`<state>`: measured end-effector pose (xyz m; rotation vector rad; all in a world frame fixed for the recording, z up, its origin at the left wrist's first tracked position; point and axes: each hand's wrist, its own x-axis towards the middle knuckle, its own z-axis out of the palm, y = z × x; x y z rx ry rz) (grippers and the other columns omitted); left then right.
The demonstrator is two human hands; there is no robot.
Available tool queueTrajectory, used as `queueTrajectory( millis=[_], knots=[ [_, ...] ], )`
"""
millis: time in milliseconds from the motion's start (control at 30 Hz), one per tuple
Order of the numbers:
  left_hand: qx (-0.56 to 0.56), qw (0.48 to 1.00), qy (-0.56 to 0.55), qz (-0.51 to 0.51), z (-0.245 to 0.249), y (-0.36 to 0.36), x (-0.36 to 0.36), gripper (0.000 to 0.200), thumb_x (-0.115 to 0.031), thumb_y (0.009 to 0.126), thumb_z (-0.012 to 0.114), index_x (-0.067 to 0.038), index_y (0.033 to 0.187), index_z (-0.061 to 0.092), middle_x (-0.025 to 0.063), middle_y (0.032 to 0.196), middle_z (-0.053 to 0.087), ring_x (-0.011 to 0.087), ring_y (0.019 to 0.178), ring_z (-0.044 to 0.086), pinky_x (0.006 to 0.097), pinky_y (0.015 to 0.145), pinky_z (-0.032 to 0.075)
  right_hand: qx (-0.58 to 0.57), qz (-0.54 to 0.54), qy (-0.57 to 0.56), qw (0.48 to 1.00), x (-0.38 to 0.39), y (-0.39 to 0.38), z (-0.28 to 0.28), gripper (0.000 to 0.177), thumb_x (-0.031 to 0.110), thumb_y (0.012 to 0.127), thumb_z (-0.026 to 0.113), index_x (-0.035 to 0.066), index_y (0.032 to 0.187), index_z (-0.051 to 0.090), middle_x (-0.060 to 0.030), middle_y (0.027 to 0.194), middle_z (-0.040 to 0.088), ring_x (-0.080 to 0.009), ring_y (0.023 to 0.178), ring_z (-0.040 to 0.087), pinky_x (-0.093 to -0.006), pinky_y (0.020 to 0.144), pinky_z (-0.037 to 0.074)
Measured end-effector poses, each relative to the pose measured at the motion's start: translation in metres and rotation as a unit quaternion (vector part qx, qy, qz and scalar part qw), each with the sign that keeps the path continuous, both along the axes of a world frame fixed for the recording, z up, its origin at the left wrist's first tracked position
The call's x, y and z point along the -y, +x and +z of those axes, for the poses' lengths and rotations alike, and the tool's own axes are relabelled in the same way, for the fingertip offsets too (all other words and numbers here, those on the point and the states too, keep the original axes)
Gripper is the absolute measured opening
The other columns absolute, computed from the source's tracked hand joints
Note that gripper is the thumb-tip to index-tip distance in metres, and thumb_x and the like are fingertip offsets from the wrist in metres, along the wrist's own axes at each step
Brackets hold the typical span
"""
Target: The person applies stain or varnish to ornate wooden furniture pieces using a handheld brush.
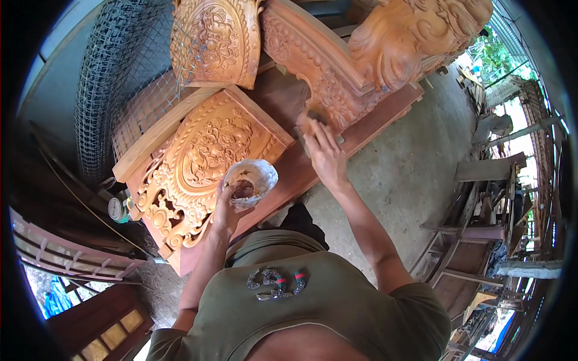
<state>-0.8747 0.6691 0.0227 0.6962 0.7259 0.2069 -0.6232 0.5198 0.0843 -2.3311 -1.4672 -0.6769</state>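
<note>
My left hand (225, 209) grips the side of a white bowl (265, 175), its inside stained and holding some reddish-brown finish. Pinched in the fingers of my right hand (327, 157) is a dark-tipped brush (317, 116), slightly blurred. Its tip is at the lower corner of a carved wooden frame piece (337, 102) with floral relief. Beneath the bowl lies a carved wooden panel (211, 144) with an oval medallion and pierced scrollwork. The palm side of my right hand is hidden.
Another carved panel (215, 45) leans at the back beside a roll of wire mesh (99, 90). A large scrolled carving (415, 36) stands at the back right. The pieces rest on a reddish board (385, 114). Timber and racks (469, 253) line the right side, beyond the concrete floor (391, 174).
</note>
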Motion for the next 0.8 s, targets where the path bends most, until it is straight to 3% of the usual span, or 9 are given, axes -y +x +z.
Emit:
queueTrajectory(
  millis=[67, 133, 267, 300, 367, 600, 700, 800],
  knots=[
    [-0.008, 1.000, 0.004, -0.009, 0.000, 0.001, 0.001, 0.067, -0.040, 0.093, 0.057, -0.031, 0.149, 0.021, 0.0128, 0.145, 0.041, 0.0359, 0.129, 0.047, 0.0634, 0.095, 0.043, 0.036, -0.018, 0.040, 0.998, 0.009, -0.004, 0.004, 0.018, 0.008, 0.086, 0.059, 0.004, 0.103, 0.066, -0.0154, 0.130, 0.061, -0.0307, 0.120, 0.060, -0.0404, 0.097, 0.053],
    [-0.028, 1.000, -0.007, 0.006, -0.003, 0.003, -0.001, 0.067, -0.040, 0.093, 0.057, -0.031, 0.149, 0.021, 0.0126, 0.145, 0.041, 0.0357, 0.128, 0.047, 0.0642, 0.096, 0.042, 0.040, -0.027, -0.008, 0.999, 0.016, -0.003, -0.012, 0.024, 0.008, 0.087, 0.059, 0.004, 0.109, 0.066, -0.0168, 0.132, 0.059, -0.0313, 0.120, 0.060, -0.0404, 0.095, 0.054],
    [-0.017, 1.000, -0.001, -0.025, -0.001, 0.007, -0.005, 0.066, -0.040, 0.094, 0.056, -0.031, 0.149, 0.020, 0.0121, 0.146, 0.041, 0.0357, 0.129, 0.047, 0.0647, 0.097, 0.042, -0.139, -0.062, -0.023, 0.988, 0.021, -0.009, -0.022, 0.023, 0.010, 0.091, 0.061, 0.002, 0.112, 0.063, -0.0182, 0.134, 0.058, -0.0341, 0.113, 0.064, -0.0420, 0.088, 0.057],
    [-0.010, 1.000, 0.002, -0.025, -0.002, 0.007, -0.005, 0.066, -0.040, 0.094, 0.055, -0.031, 0.149, 0.021, 0.0120, 0.146, 0.041, 0.0360, 0.129, 0.047, 0.0647, 0.096, 0.042, -0.139, -0.060, -0.024, 0.988, 0.018, -0.009, -0.012, 0.023, 0.010, 0.091, 0.061, 0.002, 0.112, 0.063, -0.0182, 0.134, 0.058, -0.0341, 0.113, 0.064, -0.0420, 0.088, 0.057],
    [-0.006, 0.999, 0.003, -0.034, -0.002, 0.008, -0.002, 0.066, -0.041, 0.094, 0.055, -0.031, 0.149, 0.021, 0.0120, 0.146, 0.041, 0.0362, 0.130, 0.047, 0.0648, 0.096, 0.042, -0.095, -0.004, 0.109, 0.990, 0.017, -0.013, 0.011, 0.017, 0.012, 0.095, 0.059, 0.002, 0.109, 0.062, -0.0195, 0.130, 0.060, -0.0369, 0.109, 0.065, -0.0434, 0.085, 0.058],
    [0.004, 0.999, -0.020, -0.034, -0.016, 0.014, 0.000, 0.067, -0.040, 0.093, 0.057, -0.030, 0.149, 0.022, 0.0119, 0.149, 0.037, 0.0376, 0.132, 0.045, 0.0672, 0.097, 0.041, -0.142, -0.063, 0.047, 0.987, 0.022, -0.007, -0.024, 0.016, 0.014, 0.095, 0.061, 0.003, 0.107, 0.062, -0.0215, 0.128, 0.061, -0.0396, 0.108, 0.065, -0.0460, 0.082, 0.058],
    [0.010, 0.999, -0.019, -0.028, -0.014, 0.011, 0.000, 0.069, -0.040, 0.093, 0.057, -0.029, 0.150, 0.021, 0.0125, 0.149, 0.037, 0.0381, 0.132, 0.044, 0.0679, 0.097, 0.040, -0.149, -0.053, 0.076, 0.985, 0.021, -0.010, -0.011, 0.016, 0.014, 0.095, 0.060, 0.003, 0.107, 0.062, -0.0211, 0.126, 0.062, -0.0399, 0.108, 0.065, -0.0464, 0.082, 0.058],
    [0.005, 1.000, -0.023, -0.019, -0.019, 0.009, -0.001, 0.071, -0.039, 0.092, 0.058, -0.029, 0.151, 0.019, 0.0134, 0.149, 0.036, 0.0388, 0.133, 0.043, 0.0684, 0.098, 0.040, -0.074, -0.047, 0.140, 0.986, 0.020, -0.004, -0.003, 0.013, 0.014, 0.095, 0.060, 0.004, 0.103, 0.062, -0.0205, 0.121, 0.064, -0.0395, 0.108, 0.065, -0.0461, 0.081, 0.058]
  ],
)
